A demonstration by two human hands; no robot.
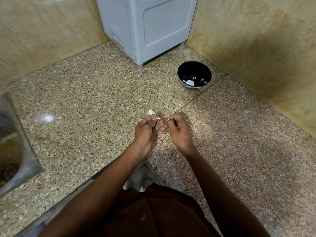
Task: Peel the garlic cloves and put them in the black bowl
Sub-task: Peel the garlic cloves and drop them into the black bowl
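A speckled granite table (82, 93) fills a kitchen corner walled in beige marble, where a person stands peeling garlic. Both hands meet just above the stone near the seam between two slabs. The left hand (147, 132) curls its fingers round a garlic clove (159, 118), only a pale tip of which shows past the thumb; the right hand (177, 132) pinches what looks like a thin strip of skin at that tip, its other fingers loosely bent. Just beyond the left fingertips a whitish piece of garlic (151, 112) lies on the table; whether it is a whole clove, a part of the bulb or cast-off skin cannot be told.

The black bowl (194, 75) sits well apart, farther back and to the right, near the wall. Its inside shows only bright reflections and no cloves that can be made out, so the work appears to be at an early stage: the clove in hand is not yet stripped, and nothing seems delivered.

A grey plastic appliance (147, 29) stands in the corner behind, beside the bowl, and a steel sink (15, 144) is set into the table at far left. Nothing lies on the stretch of stone between the hands and the bowl.
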